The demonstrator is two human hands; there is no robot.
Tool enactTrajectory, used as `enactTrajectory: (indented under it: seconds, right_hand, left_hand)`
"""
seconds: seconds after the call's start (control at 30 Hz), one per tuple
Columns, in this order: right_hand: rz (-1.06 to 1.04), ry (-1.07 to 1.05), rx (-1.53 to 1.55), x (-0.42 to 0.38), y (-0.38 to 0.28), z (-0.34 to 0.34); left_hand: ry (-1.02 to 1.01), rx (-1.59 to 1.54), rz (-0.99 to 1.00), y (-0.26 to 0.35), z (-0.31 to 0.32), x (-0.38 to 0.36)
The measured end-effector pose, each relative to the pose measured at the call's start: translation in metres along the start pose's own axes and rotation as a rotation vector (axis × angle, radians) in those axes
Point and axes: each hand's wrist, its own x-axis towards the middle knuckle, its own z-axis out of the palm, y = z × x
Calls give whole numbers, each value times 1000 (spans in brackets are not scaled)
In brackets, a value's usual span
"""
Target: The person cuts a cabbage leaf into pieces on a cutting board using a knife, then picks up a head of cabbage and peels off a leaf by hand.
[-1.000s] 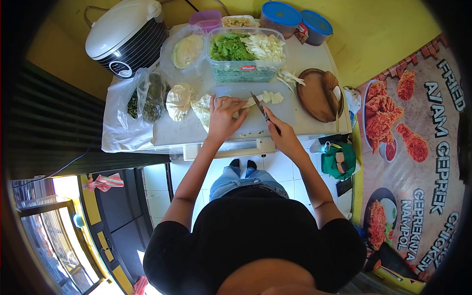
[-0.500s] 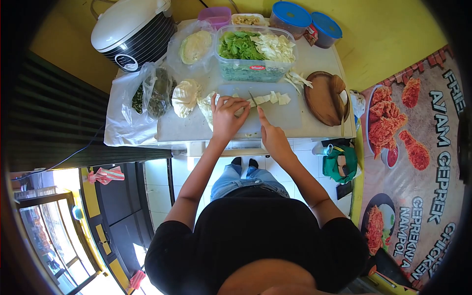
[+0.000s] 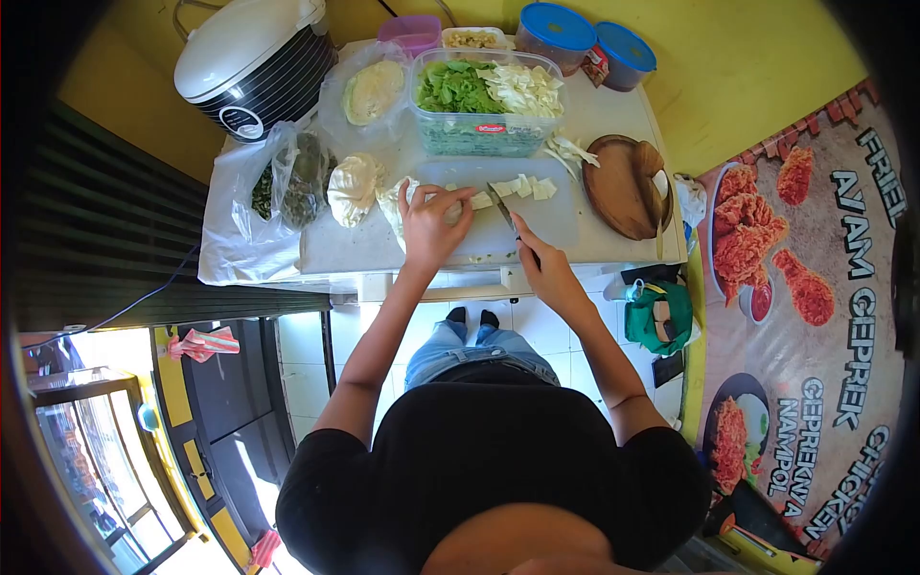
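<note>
My left hand (image 3: 432, 226) rests with bent fingers on a pale piece of cabbage (image 3: 390, 205), pressing it against the translucent cutting board (image 3: 558, 218). My right hand (image 3: 550, 272) grips the dark handle of a knife (image 3: 502, 207). The blade points away from me and to the left, its tip close to my left fingertips. Cut cabbage pieces (image 3: 533, 189) lie in a row on the board, right of the blade. Left of the held piece is a larger cabbage chunk (image 3: 353, 190). My left fingers hide part of the held cabbage.
Behind the board stands a clear container (image 3: 484, 139) of green leaves and shredded cabbage. A round wooden board (image 3: 613, 196) lies to the right, with cabbage strips (image 3: 569, 153) beside it. Plastic bags (image 3: 254, 240) and a rice cooker (image 3: 259, 62) occupy the left; blue-lidded tubs (image 3: 558, 27) stand behind.
My right hand has drawn back toward me and slightly right with the knife, showing more of the blade. My left hand stays on the cabbage. The view has shifted slightly.
</note>
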Motion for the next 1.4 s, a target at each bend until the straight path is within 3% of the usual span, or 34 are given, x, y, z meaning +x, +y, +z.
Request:
enactTrajectory:
  seconds: [0.2, 0.3, 0.4, 0.47, 0.6, 0.8, 0.9, 0.97, 1.1, 1.27, 1.4]
  right_hand:
    - [20, -52, 55, 0, -8, 6]
    - [-91, -21, 22, 2, 3, 13]
    - [-110, -40, -102, 0, 1, 13]
    - [-17, -111, -308, -3, -5, 15]
    - [-26, -85, -370, 5, -2, 30]
    - [-132, -1, -240, -2, 10, 30]
    - [-69, -33, -163, -19, 12, 18]
    - [19, -83, 122, -21, 12, 10]
    - [146, -89, 258, -8, -13, 4]
    - [-74, -86, 64, 9, 2, 21]
    - [-65, -13, 34, 11, 8, 13]
  left_hand:
    - [39, 0, 31, 0, 1, 0]
    - [26, -44, -9, 0, 1, 0]
    - [25, -33, 0, 0, 2, -1]
    - [3, -45, -22, 0, 0, -1]
    - [17, -59, -20, -1, 2, -1]
    - [33, -57, -20, 0, 1, -1]
    - [-4, -52, -30, 4, -3, 1]
    - [108, -156, -12, 7, -7, 4]
    - [185, -197, -69, 6, -25, 6]
    - [34, -11, -92, 0, -49, -12]
    - [-135, 160, 14, -8, -50, -31]
